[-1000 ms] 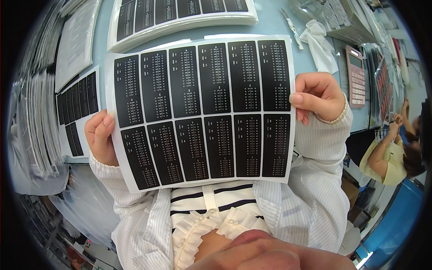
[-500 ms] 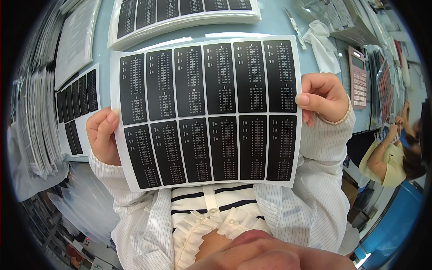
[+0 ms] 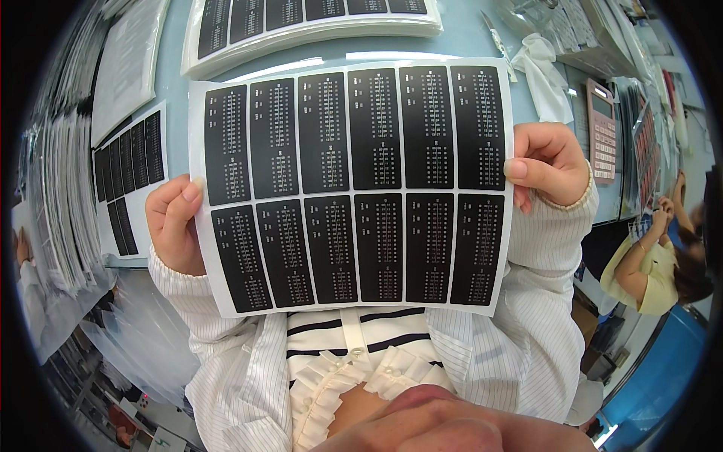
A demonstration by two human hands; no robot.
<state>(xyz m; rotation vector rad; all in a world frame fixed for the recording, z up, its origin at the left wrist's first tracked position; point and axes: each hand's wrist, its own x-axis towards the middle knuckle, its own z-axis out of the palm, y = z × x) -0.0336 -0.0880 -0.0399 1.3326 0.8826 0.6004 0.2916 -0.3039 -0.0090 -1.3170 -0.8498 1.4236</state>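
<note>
A white sheet of black printed labels (image 3: 325, 132) is held up in front of me, its labels in two rows with small white marks on them. At its left edge my left hand (image 3: 173, 226) is closed, thumb on the front face. Pinching the right edge is my right hand (image 3: 550, 167), its thumb also on the front and the fingers partly behind. The sheet bows slightly between the hands. Beyond it lies a thick stack of similar label sheets (image 3: 316, 34) on the pale blue table (image 3: 172, 83).
To the left are a partial label sheet (image 3: 134, 166), a clear-wrapped white stack (image 3: 124, 68) and upright piles of sheets (image 3: 68, 188). On the right lie a craft knife (image 3: 493, 34), a crumpled white cloth (image 3: 542, 71) and a pink calculator (image 3: 601, 132). A person in yellow (image 3: 640, 271) is farther right.
The sheet has shifted slightly to the right and flattened a little, both hands still gripping its edges. At the far left rim, another person's hand has come into view.
</note>
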